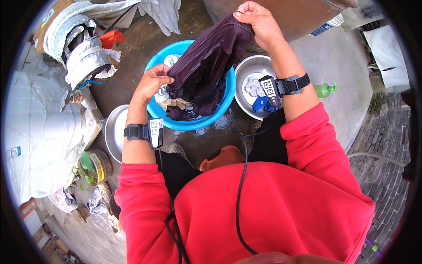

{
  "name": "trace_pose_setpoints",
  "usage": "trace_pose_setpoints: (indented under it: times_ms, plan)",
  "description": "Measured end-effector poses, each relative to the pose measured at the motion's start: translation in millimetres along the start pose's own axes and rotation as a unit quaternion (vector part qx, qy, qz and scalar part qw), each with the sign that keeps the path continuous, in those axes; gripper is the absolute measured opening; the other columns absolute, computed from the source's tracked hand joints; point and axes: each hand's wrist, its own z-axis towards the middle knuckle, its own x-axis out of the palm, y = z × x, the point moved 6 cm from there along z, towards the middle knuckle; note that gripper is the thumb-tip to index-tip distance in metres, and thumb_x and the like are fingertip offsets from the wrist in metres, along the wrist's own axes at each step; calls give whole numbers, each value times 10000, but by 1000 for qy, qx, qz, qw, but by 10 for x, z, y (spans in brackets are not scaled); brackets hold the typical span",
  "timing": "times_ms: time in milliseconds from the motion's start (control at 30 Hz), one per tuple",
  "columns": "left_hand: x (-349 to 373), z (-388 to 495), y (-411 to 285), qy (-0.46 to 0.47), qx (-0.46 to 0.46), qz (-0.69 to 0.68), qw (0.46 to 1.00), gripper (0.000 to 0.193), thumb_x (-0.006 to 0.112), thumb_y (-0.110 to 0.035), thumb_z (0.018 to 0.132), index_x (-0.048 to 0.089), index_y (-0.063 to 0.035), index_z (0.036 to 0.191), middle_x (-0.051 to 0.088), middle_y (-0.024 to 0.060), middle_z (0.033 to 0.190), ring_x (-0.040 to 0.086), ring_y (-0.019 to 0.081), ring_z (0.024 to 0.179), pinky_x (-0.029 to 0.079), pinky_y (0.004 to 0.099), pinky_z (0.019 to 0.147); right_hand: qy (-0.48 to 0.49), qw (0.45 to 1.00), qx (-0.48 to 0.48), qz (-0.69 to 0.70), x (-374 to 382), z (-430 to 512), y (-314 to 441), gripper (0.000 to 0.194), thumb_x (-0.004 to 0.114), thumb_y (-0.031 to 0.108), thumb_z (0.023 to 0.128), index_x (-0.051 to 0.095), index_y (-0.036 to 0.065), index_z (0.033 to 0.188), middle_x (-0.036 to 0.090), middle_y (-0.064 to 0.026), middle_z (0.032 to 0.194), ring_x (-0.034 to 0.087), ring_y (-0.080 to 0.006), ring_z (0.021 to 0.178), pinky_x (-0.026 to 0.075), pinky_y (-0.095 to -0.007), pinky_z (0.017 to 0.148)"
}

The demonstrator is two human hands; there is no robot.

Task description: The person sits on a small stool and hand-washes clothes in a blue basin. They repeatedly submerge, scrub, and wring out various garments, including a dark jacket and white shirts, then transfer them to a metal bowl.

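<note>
Between my two hands a wet dark purple garment (211, 59) with a zipper is stretched on a slant. My left hand (154, 81) grips its lower left edge, and my right hand (258, 23) pinches the upper right end, held higher. The garment's lower part hangs into a blue plastic basin (231, 95). Also in that basin lie a white cloth (171, 60) and a beige cloth (176, 103), partly hidden by the garment. A metal basin (242, 71) to the right holds a pale grey cloth (254, 87) and a blue cloth (260, 103).
Another metal basin (113, 132) stands by my left forearm, beside a potted plant (95, 166). A tap (77, 98) juts out at left. On the right are a green pump bottle (324, 90) and a hose (376, 155). A large brown vessel (290, 19) rises behind the basins.
</note>
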Motion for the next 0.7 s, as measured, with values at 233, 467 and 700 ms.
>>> trace_pose_setpoints:
  times_ms: [233,467,700]
  plan:
    - [115,60,256,41,-21,109,993,266,632,34,678,601,-39,932,599,-2,905,541,113,848,431,266,786,-28,997,-23,74,-79,3,100,100,616,-2,817,573,68,760,574,5,691,534,-98,614,443,-225,591]
    - [18,80,486,-12,-9,241,970,222,660,-13,714,626,-16,933,615,53,959,554,155,893,419,279,840,-86,986,-78,118,-398,85,155,94,599,11,833,575,54,753,591,-29,716,558,-139,651,469,-261,633]
    - [-298,137,630,-91,-40,68,993,252,739,-224,764,622,-28,871,602,28,783,534,132,745,436,283,706,-207,969,-92,97,-817,122,80,71,594,0,819,587,42,762,602,-52,729,568,-175,665,477,-286,648]
